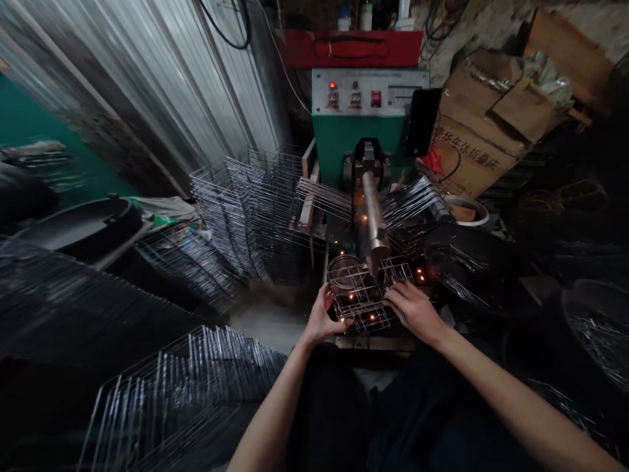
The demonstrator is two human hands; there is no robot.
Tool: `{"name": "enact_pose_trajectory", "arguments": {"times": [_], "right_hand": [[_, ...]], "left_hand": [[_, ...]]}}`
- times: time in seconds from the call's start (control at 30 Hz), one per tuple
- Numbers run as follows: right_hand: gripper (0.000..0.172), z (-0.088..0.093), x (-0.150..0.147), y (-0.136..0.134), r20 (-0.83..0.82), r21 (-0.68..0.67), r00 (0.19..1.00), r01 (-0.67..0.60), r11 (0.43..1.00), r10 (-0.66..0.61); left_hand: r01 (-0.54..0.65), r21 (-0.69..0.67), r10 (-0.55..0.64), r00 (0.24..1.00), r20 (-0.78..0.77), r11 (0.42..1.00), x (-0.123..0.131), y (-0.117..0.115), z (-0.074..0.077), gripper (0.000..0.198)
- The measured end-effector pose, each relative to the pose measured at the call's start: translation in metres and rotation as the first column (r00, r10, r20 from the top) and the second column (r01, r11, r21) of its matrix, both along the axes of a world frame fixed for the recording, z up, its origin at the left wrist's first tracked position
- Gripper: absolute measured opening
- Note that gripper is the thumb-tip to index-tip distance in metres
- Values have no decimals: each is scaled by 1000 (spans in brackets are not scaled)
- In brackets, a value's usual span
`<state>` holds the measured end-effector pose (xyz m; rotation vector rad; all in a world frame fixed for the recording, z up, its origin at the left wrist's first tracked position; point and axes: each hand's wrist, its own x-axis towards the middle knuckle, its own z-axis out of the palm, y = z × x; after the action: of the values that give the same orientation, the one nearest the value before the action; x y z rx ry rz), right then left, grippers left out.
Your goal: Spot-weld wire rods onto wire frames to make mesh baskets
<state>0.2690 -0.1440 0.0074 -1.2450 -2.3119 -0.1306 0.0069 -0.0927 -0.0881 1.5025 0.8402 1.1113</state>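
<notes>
Between my hands is a small wire rack [363, 305], its crossed metal wires lying under the tip of a spot welder's electrode arm [372, 213]. Orange sparks glow around the rack and the electrode. My left hand [325, 320] grips the rack's left side, thumb toward the front edge. At the right side, my right hand [411, 308] has its fingers closed over the rack's wires. A round metal piece [344, 272] shows behind the rack at its left. The green welder [327, 141] stands straight ahead with a red light lit on its panel.
Tall stacks of wire racks [246, 210] stand to the left, with more finished-looking wire frames [196, 380] at front left. Bundles of loose wire rods [413, 200] lie right of the electrode. A cardboard box [476, 144] and dark tubs [594, 328] fill the right.
</notes>
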Motion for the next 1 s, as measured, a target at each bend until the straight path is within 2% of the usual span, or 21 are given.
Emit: {"name": "enact_pose_trajectory", "arguments": {"times": [0.17,0.27,0.37,0.47,0.57,0.87,1.0], "right_hand": [[18,-6,-1,24,-7,63,998,67,996,-67],[20,-5,-1,30,3,73,996,84,994,-84],[22,-2,0,33,56,117,986,148,982,-156],[15,1,1,42,77,119,977,190,975,-200],[8,5,0,51,51,48,985,164,985,-166],[15,6,-1,60,-43,-24,995,92,996,-93],[19,7,3,56,-154,-83,987,37,996,-49]], "left_hand": [[-18,-6,18,1000,24,1000,1,17,9,100],[-19,-14,19,999,38,1000,2,19,8,97],[-66,-24,67,997,36,998,3,23,6,102],[-70,-66,74,996,58,995,3,31,7,104],[-52,-101,60,995,85,994,1,41,9,108],[-34,-112,46,994,99,993,-4,57,3,111],[-3,-64,9,996,88,998,-9,61,-2,112]]}}
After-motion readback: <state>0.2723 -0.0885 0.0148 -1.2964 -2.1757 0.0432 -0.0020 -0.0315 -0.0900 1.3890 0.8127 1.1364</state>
